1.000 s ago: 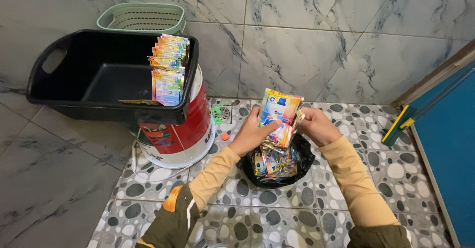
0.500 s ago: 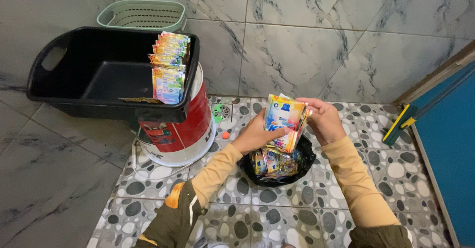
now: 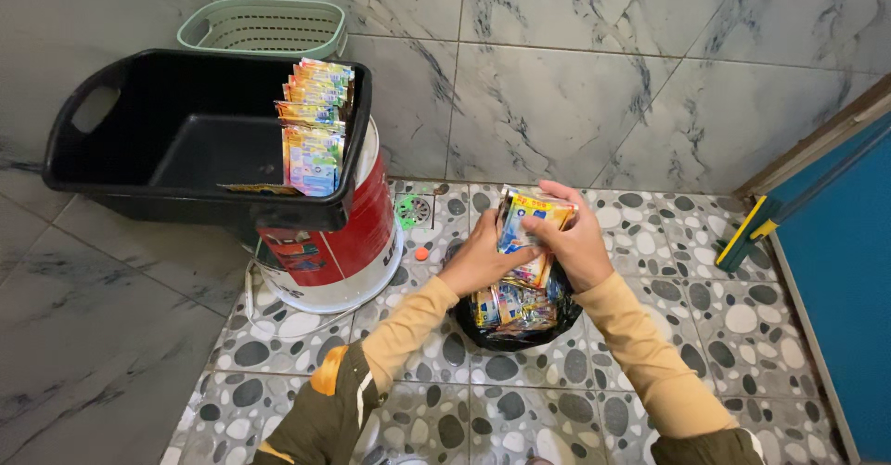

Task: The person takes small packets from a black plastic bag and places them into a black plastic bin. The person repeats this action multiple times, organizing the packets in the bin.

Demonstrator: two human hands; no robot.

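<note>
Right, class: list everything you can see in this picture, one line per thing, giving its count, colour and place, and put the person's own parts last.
sachet bundle: one, multicoloured, held in both hands above the bag
black bag: one, on the pebble floor, holding more sachets
sachet strips: several, multicoloured, draped over the tub's right rim
black tub: one, resting on the bucket
bucket: one, red and white, on the floor under the tub
basket: one, pale green, against the wall behind the tub
floor drain: one, green-tinged, beside the bucket
small orange piece: one, on the floor near the drain
left hand: on the bundle's left side
right hand: on the bundle's right side
</note>
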